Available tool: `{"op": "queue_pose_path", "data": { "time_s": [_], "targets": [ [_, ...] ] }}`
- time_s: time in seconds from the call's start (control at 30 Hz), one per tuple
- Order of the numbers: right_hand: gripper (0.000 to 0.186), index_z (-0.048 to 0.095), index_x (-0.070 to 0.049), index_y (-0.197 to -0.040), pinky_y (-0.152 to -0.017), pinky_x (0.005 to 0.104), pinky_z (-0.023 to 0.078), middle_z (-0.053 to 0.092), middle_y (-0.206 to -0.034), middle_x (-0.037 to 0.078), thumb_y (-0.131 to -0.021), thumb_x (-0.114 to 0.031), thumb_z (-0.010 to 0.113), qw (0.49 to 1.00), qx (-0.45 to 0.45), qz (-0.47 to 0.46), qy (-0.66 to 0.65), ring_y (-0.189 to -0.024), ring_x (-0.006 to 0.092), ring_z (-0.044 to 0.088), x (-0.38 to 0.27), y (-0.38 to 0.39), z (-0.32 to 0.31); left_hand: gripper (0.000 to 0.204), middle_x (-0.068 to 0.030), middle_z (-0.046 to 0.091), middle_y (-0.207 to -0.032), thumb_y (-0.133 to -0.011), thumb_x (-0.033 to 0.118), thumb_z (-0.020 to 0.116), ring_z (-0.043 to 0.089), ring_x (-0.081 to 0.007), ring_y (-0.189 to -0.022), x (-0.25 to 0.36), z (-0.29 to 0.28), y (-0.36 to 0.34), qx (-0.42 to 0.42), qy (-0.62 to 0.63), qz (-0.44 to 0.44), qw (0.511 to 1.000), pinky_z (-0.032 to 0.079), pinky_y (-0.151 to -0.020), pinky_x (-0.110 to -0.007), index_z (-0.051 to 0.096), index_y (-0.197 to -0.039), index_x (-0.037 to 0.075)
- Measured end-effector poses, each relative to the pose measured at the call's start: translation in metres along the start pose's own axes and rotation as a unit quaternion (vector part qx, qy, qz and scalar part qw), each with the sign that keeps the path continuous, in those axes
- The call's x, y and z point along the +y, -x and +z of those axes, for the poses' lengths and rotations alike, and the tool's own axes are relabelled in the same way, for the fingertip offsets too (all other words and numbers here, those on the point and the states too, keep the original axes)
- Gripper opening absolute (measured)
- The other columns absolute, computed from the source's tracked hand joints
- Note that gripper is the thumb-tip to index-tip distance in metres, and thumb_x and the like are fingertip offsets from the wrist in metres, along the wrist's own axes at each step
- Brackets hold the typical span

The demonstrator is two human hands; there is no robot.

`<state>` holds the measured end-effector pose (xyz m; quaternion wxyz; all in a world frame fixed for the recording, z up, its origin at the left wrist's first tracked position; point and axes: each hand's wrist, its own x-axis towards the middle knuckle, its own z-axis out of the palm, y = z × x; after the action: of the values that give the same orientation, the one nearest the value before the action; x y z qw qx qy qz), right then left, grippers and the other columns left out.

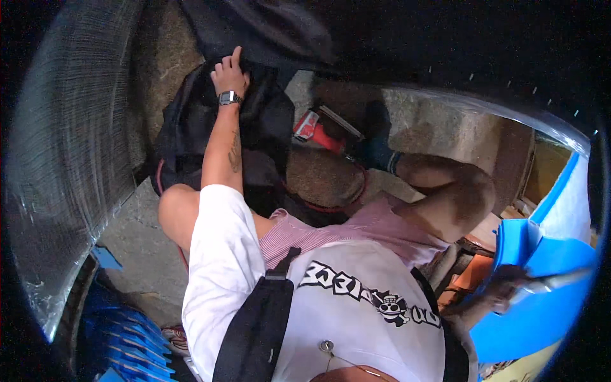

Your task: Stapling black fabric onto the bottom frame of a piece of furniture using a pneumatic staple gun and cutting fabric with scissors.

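Observation:
My left hand (229, 73) rests on black fabric (181, 111) in the upper middle of the view, its fingers extended and a little apart, a silver watch at the wrist. My right hand (499, 296) is low at the right, over a blue sheet (528, 318), with its fingers closed around a long, pale, shiny object (544, 280) that I cannot make out clearly. Between my knees and the dark cloth, a red package or tool (321, 135) lies beside thin metal strips (340, 121). A red cord (356, 194) curves below them.
A dark, finely ribbed, plastic-edged panel (70, 146) stands at my left. A large dark mass (407, 38) overhangs the front. Stacked blue pieces (130, 331) lie at lower left. Orange and wooden pieces (464, 277) lie at my right. I sit on a worn concrete floor (149, 235).

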<state>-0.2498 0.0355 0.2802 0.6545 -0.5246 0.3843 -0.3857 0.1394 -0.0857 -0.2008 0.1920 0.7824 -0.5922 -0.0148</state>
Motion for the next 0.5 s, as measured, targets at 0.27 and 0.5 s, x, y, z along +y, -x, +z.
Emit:
{"op": "queue_pose_path", "data": {
  "time_s": [0.27,0.5],
  "targets": [
    [0.036,0.042,-0.004,-0.107,-0.040,0.0236,0.037,0.048,-0.067,0.003,-0.082,-0.021,0.062,0.924,-0.039,0.379,0.034,-0.044,0.0091,0.044,0.243,-0.050,0.100,0.013,-0.0031,0.052,-0.099,-0.076,0.023,0.063,0.048,-0.0287,-0.095,-0.029,-0.082,-0.007,0.115,0.001,0.146,0.983,0.034,-0.085,-0.051,0.061,-0.086,0.015],
    [0.047,0.042,0.001,-0.100,-0.042,0.0260,0.038,0.048,-0.061,0.004,-0.082,-0.039,0.060,0.935,0.043,0.351,-0.005,-0.044,0.0117,0.046,0.333,-0.091,0.152,0.021,-0.0151,0.055,-0.084,-0.087,0.027,0.050,0.055,-0.0377,-0.077,0.008,-0.117,-0.007,-0.083,0.185,0.091,0.975,0.045,-0.065,-0.044,0.052,-0.092,0.007]
  ]
}}
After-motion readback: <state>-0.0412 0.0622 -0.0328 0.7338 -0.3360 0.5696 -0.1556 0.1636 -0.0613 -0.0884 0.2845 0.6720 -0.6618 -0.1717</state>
